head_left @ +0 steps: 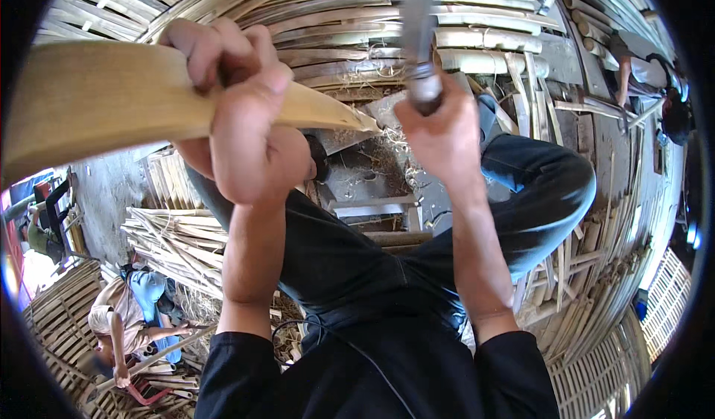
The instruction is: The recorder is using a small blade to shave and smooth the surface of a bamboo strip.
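Note:
My left hand [242, 113] is closed around a wide, pale yellow bamboo strip [104, 95]. The strip runs from the left rim of the view past my fingers to a narrow end above the floor between my legs. My right hand [443, 128] grips a large knife [418, 28] by its handle, with a metal collar just above the fist. Its broad blade points up and away from me, slightly smeared by motion. The knife is apart from the bamboo strip, to the right of its narrow end. Thin shavings [387, 147] lie below that end.
Stacked bamboo poles [488, 39] and slats lie ahead and along the right. A bundle of split bamboo [179, 244] rests at my left. One person [126, 315] works at lower left with a long pole; another person [648, 76] bends over at upper right. A dark cable [365, 356] crosses my shirt.

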### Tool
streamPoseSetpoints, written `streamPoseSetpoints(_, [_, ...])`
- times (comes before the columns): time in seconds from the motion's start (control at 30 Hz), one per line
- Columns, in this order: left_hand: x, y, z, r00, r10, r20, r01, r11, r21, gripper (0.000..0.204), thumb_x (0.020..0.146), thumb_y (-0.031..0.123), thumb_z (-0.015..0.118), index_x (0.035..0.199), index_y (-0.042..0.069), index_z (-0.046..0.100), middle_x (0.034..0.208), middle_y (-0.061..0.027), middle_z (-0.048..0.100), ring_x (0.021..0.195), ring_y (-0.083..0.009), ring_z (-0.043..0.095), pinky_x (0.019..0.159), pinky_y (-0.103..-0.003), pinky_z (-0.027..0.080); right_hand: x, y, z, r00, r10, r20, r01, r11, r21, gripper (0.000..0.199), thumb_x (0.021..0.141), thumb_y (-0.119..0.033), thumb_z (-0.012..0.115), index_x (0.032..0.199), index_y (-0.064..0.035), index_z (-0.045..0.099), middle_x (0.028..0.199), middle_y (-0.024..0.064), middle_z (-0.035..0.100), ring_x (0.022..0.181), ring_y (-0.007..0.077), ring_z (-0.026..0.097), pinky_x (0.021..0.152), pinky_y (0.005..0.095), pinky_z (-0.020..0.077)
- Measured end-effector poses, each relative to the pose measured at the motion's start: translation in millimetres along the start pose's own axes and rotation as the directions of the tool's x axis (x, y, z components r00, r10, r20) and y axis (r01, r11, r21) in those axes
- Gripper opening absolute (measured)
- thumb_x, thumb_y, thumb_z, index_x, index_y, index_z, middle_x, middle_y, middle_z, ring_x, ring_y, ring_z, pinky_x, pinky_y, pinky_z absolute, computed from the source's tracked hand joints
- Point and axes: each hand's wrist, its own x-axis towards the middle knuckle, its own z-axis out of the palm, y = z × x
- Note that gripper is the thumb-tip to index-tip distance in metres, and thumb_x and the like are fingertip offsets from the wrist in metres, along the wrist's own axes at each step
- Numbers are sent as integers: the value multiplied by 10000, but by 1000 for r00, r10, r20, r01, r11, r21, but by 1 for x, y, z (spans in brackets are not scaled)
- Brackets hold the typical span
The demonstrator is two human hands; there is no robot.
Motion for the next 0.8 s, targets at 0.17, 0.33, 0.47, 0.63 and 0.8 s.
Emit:
streamPoseSetpoints(0.17, [-10, 8, 10, 998, -64, 21, 66, 993, -99, 271, 642, -67, 477, 790, 91, 314, 737, -27, 270, 604, -137, 306, 553, -251, 299, -24, 99, 43, 880, 241, 409, -159, 961, -225, 188, 781, -132, 661, 912, -2, 629, 764, 174, 676, 706, 312, 672, 669, 424, 541])
streamPoseSetpoints(0.33, [-8, -4, 3, 1000, -9, 20, 15, 945, -326, 486, 646, -103, 483, 1073, 109, 386, 837, -16, 314, 652, -124, 322, 563, -261, 310, -13, 132, 58, 971, 4, 240, 75, 945, -319, 400, 822, -235, 689, 1089, 49, 602, 813, 203, 682, 765, 413, 669, 740, 477, 543])
streamPoseSetpoints(0.47, [-9, -3, -12, 984, 44, 174, -15, 987, -161, 666, 657, -112, 475, 1265, 137, 365, 855, -18, 318, 670, -133, 325, 566, -271, 331, 1, -2, 6, 991, -32, 129, 0, 971, 241, 385, 939, -313, 653, 1128, 5, 547, 681, 102, 609, 563, 198, 614, 505, 313, 499])
streamPoseSetpoints(0.63, [-6, -3, -13, 975, 68, 209, -33, 985, -168, 704, 654, -114, 472, 1300, 139, 345, 856, -18, 320, 657, -136, 319, 568, -273, 336, -22, -14, 8, 936, -257, -241, 352, 695, 626, 392, 1046, -390, 440, 1137, -18, 519, 714, 66, 558, 505, 102, 508, 444, 232, 416])
streamPoseSetpoints(0.8, [-6, -5, -14, 994, -23, 103, 48, 968, -248, 689, 649, -116, 471, 1281, 133, 353, 853, -10, 321, 643, -129, 306, 559, -269, 319, -22, 90, 36, 862, 286, 419, -206, 952, -226, 442, 1009, -478, 517, 1160, -76, 623, 660, 113, 606, 599, 168, 599, 511, 347, 460])
